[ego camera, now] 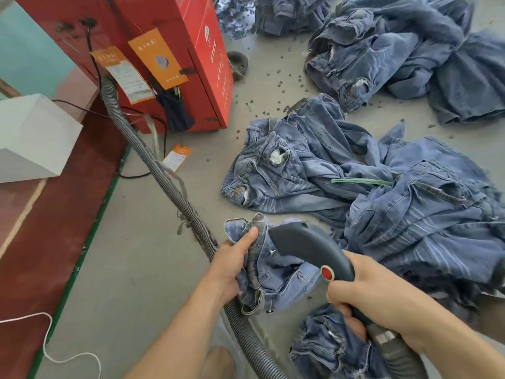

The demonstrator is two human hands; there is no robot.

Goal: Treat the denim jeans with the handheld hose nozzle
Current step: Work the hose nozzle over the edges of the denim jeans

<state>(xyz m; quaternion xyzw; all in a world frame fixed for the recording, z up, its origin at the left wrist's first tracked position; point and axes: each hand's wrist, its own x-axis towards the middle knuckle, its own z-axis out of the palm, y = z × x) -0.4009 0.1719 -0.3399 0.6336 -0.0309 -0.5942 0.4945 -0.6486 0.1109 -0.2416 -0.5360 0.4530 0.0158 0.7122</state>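
Denim jeans (273, 266) gripped by left hand (235, 258), nozzle (308, 247) in right hand (382, 299).

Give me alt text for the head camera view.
The right hand aims a dark hose nozzle at denim jeans gripped by the left hand; more jeans lie heaped on the floor beside a red machine.

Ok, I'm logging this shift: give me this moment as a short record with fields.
left hand: gripping the waistband of the held jeans
right hand: wrapped around the nozzle handle
nozzle tip: against the held denim
hose: ribbed grey, runs to the red machine
floor: more jeans piles, dark crumbs
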